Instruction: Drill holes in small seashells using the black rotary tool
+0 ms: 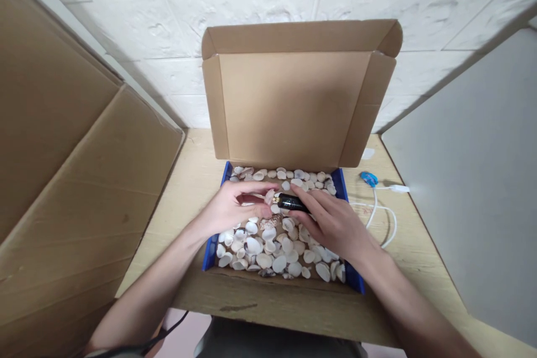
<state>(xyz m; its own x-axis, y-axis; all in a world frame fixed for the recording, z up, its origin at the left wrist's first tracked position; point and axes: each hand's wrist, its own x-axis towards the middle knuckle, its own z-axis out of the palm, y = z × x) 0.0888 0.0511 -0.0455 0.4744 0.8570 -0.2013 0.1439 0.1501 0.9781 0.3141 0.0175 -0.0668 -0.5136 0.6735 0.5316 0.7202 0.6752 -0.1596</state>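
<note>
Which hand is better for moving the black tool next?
Probably the right hand: it grips the black tool, with the gold-coloured tip pointing toward the left hand. The left seems busy holding a small shell.

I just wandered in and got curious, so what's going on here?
A person's left hand holds a small pinkish seashell, while the right hand grips a black handheld tool, apparently a mini drill. Its brass-coloured tip is at the shell; whether it touches is hard to tell. Both hands are above an open cardboard box with blue sides, where many loose seashells lie. A white cable lies on the table beside it.
</note>
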